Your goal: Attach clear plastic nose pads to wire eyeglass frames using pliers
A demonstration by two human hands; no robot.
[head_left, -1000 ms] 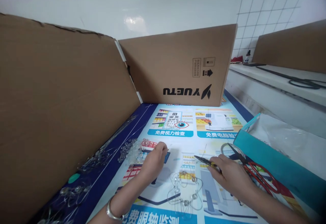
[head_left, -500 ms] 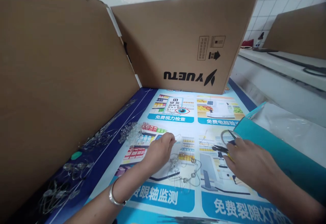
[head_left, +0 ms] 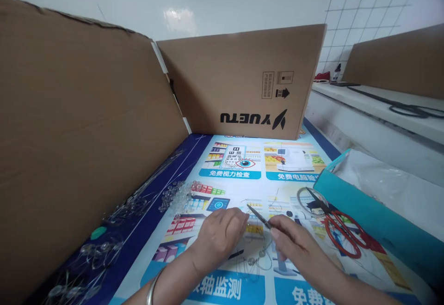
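Two closed hands (head_left: pixel 222 235), one tweezers (head_left: pixel 258 216)

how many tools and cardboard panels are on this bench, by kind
scissors with red handles: 1
thin pointed tool, held in the right hand close to the left hand: 1
cardboard panels standing on the bench: 2, a left one and a back one
Total: 4

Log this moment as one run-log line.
left hand: on wire beadwork | right hand: holds slim pliers | scissors: on mat
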